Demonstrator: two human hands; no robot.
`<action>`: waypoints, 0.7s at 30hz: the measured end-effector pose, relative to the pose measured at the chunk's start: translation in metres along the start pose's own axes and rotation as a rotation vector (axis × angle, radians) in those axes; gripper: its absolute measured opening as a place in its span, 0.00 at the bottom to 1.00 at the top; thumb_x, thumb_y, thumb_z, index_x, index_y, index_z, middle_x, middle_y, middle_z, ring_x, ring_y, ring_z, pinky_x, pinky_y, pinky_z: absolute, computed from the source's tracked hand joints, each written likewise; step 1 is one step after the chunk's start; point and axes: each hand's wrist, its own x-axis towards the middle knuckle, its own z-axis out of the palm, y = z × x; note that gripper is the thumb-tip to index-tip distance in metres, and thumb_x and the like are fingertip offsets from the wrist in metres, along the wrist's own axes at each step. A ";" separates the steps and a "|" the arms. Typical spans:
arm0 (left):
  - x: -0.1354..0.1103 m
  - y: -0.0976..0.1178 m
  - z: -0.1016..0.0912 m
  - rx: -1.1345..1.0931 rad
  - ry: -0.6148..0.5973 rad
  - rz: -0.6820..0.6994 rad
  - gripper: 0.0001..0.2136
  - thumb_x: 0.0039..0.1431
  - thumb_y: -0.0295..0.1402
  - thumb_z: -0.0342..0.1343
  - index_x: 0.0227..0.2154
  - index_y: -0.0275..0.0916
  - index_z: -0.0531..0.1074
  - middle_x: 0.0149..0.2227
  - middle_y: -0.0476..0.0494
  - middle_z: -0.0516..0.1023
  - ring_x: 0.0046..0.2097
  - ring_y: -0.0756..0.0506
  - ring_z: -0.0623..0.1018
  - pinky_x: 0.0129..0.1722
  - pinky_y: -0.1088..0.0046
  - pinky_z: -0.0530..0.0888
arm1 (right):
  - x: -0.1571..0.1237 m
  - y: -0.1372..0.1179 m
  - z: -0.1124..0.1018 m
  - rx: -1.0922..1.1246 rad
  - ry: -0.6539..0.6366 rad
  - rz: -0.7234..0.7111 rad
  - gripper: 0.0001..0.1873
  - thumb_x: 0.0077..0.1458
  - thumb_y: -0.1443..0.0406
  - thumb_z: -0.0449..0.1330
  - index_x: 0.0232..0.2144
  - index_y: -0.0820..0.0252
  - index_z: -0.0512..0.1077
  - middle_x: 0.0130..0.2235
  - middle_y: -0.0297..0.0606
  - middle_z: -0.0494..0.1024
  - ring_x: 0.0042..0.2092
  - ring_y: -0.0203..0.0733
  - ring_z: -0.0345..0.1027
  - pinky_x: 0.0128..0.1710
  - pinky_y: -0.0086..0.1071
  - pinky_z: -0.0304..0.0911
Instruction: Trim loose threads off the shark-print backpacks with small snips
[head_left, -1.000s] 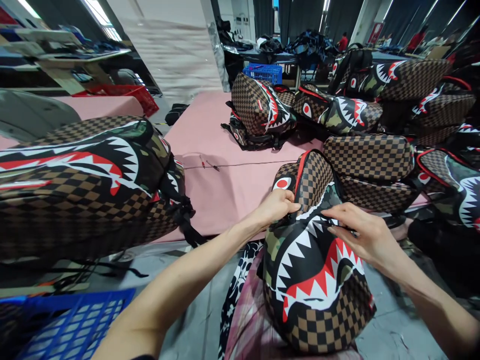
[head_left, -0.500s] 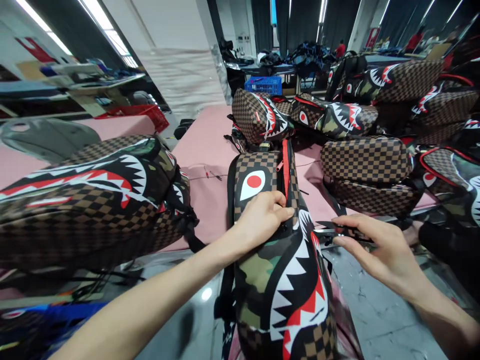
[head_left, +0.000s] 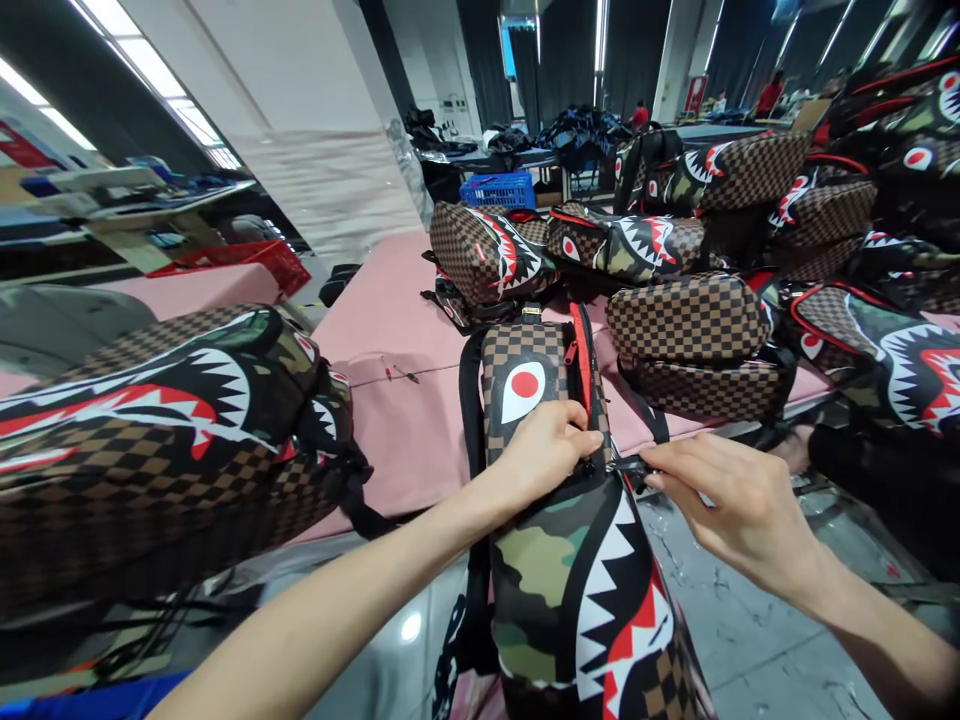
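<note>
A backpack (head_left: 540, 560) with brown check, camouflage and a shark-mouth print lies lengthwise in front of me, partly on the pink table. Its red-edged zip (head_left: 582, 365) gapes near the far end, beside a printed red-and-white eye. My left hand (head_left: 553, 445) is closed, thumb and fingers pinching the fabric by the zip's near end. In my right hand (head_left: 739, 500) is a small pair of thread snips (head_left: 631, 467); their tips reach the bag's right edge, close to my left fingertips. The fingers partly hide the snips' handles.
Another shark-print backpack (head_left: 172, 410) lies on the left. Several more, including a checked one (head_left: 690, 330), are piled at the back and right. Small zip-pull-like pieces (head_left: 401, 372) lie on the pink table (head_left: 409, 440). A person's dark sleeve (head_left: 870, 490) shows at the right.
My right hand has moved left, bringing the snips against the bag's edge; their blades, apart before, now look closed together. My left hand keeps its pinch. The camera view has shifted slightly.
</note>
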 end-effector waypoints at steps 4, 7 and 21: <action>0.000 -0.002 0.001 -0.016 -0.004 0.014 0.07 0.49 0.35 0.53 0.24 0.38 0.61 0.18 0.55 0.59 0.19 0.55 0.57 0.19 0.76 0.50 | 0.001 -0.003 0.000 -0.017 -0.014 -0.004 0.07 0.56 0.70 0.55 0.37 0.61 0.71 0.34 0.38 0.79 0.34 0.38 0.71 0.35 0.32 0.67; -0.002 -0.002 0.001 -0.024 -0.011 -0.002 0.07 0.49 0.35 0.53 0.24 0.38 0.61 0.18 0.55 0.59 0.19 0.55 0.56 0.19 0.77 0.50 | 0.002 -0.004 0.000 -0.044 -0.024 -0.014 0.07 0.57 0.69 0.55 0.36 0.60 0.72 0.34 0.38 0.79 0.34 0.38 0.71 0.35 0.32 0.67; -0.004 -0.002 -0.001 0.028 0.006 0.016 0.07 0.49 0.35 0.53 0.24 0.38 0.62 0.18 0.54 0.62 0.20 0.54 0.59 0.21 0.78 0.55 | 0.003 -0.002 0.002 -0.055 -0.060 -0.039 0.06 0.56 0.69 0.56 0.37 0.60 0.71 0.34 0.36 0.78 0.33 0.38 0.69 0.33 0.32 0.64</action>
